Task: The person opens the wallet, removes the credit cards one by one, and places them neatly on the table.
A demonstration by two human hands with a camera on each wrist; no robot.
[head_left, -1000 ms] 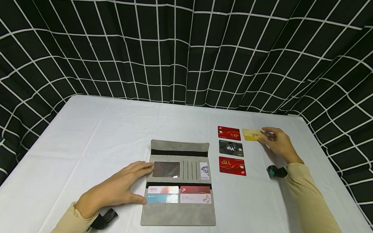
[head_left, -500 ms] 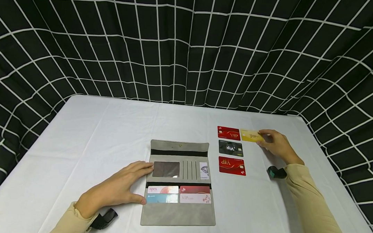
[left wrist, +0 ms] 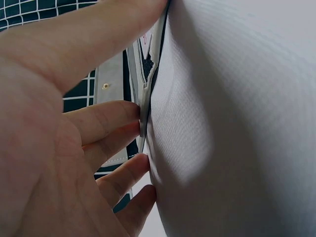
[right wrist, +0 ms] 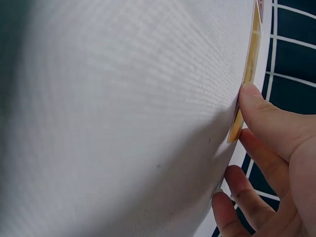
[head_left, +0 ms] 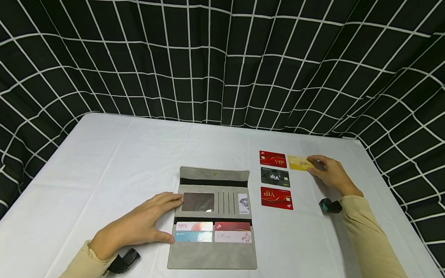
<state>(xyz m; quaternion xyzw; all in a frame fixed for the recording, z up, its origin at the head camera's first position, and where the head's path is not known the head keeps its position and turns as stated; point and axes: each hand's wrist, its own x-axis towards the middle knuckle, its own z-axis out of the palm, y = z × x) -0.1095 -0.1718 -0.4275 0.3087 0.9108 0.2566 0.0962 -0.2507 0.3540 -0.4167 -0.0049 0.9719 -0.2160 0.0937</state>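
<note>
An open grey wallet lies flat on the white table, with several cards in its slots. My left hand rests flat with straight fingers on the wallet's left edge. Right of the wallet lie a red VIP card, a black VIP card and another red card. My right hand pinches the right end of a gold card, beside the upper red card. In the right wrist view the gold card is seen edge-on, low over the cloth, at my thumb and fingers.
The table is covered with a white cloth. A black curtain with a white grid hangs around the back and both sides. The table's right edge runs close to my right arm.
My right hand with the gold card has shifted slightly left, toward the upper red card. The left hand and wallet have not moved.
</note>
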